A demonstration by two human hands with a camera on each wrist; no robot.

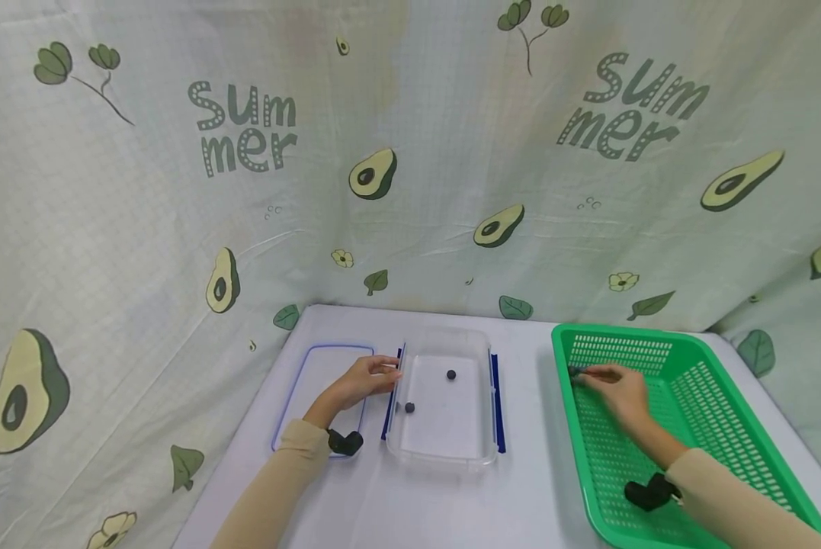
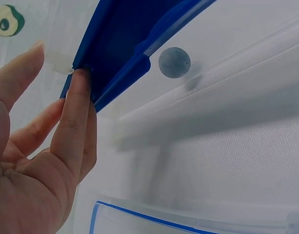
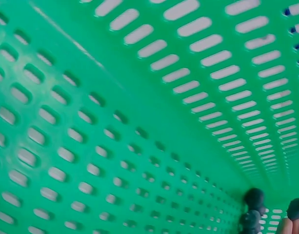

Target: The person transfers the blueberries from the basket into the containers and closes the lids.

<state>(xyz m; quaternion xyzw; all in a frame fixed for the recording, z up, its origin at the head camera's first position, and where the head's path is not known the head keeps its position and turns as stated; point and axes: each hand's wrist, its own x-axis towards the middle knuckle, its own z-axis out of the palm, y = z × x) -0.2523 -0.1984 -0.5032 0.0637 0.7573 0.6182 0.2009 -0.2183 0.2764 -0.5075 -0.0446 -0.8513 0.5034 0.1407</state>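
A clear plastic container (image 1: pixel 444 460) with blue side latches sits mid-table. Two small dark balls lie in it, one towards the back (image 1: pixel 451 374) and another near the left wall (image 1: pixel 409 408). My left hand (image 1: pixel 365 380) touches the blue latch (image 2: pixel 117 48) on the left side with extended fingertips, the thumb held apart. Inside the green basket (image 1: pixel 580 457), at its far left corner, my right hand (image 1: pixel 619 393) pinches a dark ball (image 3: pixel 295 208) between its fingertips. More dark balls (image 3: pixel 254 199) lie in the corner beside these fingers.
Left of the container, a clear lid with a blue rim (image 1: pixel 303 366) lies flat on the white table (image 1: pixel 437 511), partly behind my left arm. A printed curtain (image 1: pixel 424 229) hangs along the table's back. The basket's raised walls surround my right hand.
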